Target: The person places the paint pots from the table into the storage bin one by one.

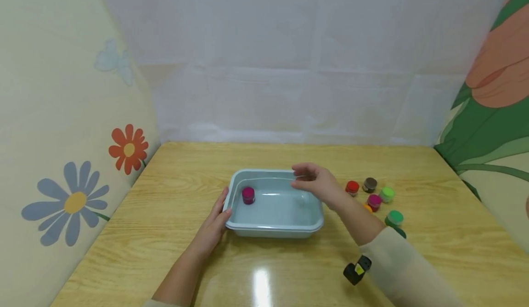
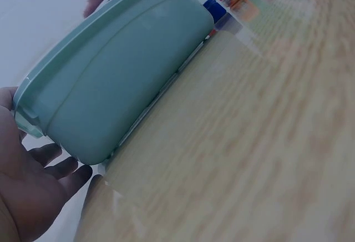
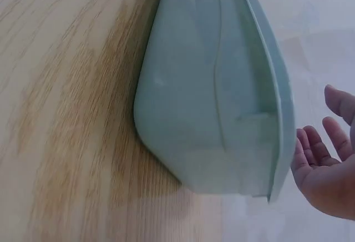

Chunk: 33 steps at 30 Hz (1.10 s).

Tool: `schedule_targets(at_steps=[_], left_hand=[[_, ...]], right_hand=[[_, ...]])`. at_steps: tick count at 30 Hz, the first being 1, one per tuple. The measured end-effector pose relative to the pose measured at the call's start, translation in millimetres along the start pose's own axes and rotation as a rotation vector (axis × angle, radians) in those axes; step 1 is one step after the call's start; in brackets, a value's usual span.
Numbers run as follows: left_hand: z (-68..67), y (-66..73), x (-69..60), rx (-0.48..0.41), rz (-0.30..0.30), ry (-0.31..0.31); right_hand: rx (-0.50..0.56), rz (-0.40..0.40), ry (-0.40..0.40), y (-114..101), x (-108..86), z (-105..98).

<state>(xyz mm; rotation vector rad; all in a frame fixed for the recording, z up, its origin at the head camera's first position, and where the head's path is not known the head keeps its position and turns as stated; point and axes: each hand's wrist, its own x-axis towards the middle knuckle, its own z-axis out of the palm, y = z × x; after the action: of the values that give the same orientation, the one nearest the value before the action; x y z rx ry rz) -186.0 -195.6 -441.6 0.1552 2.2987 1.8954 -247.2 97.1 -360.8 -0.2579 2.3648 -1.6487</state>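
Note:
A light blue-green basin (image 1: 272, 228) stands on the wooden table, with one magenta-lidded jar (image 1: 248, 196) inside near its left end. My left hand (image 1: 211, 228) grips the basin's left side, thumb at the rim; in the left wrist view the fingers of that hand (image 2: 34, 183) lie against the outside of the basin (image 2: 116, 81). Over the basin's right rear rim is my right hand (image 1: 318, 184), fingers loosely bent and apart, holding nothing visible. The right wrist view has this hand (image 3: 327, 161) beside the rim of the basin (image 3: 211, 86).
Right of the basin are several small jars: red (image 1: 352, 188), brown (image 1: 369, 185), light green (image 1: 387, 194), magenta (image 1: 374, 202) and green (image 1: 394, 218), plus an orange one (image 1: 368, 208) partly behind the right forearm. A white sheet (image 1: 289, 68) hangs behind the table (image 1: 136, 252).

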Motion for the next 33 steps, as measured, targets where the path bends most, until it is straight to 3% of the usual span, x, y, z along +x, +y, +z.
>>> schedule_targets(at_steps=[14, 21, 26, 33], left_hand=[[-1.5, -4.1, 1.1, -0.015, -0.012, -0.005], [-1.6, -3.6, 0.8, -0.010, -0.008, -0.012], [-0.7, -4.3, 2.3, -0.011, 0.004, -0.013], [-0.9, -2.4, 2.2, 0.003, -0.001, -0.014]], right_hand=[[-0.060, 0.060, 0.116, 25.0, -42.9, -47.8], [-0.090, 0.040, 0.163, 37.8, -64.6, -67.6], [-0.139, 0.091, 0.191, 45.9, -79.7, -81.2], [-0.199, 0.073, 0.248, 60.8, -97.3, -97.4]])
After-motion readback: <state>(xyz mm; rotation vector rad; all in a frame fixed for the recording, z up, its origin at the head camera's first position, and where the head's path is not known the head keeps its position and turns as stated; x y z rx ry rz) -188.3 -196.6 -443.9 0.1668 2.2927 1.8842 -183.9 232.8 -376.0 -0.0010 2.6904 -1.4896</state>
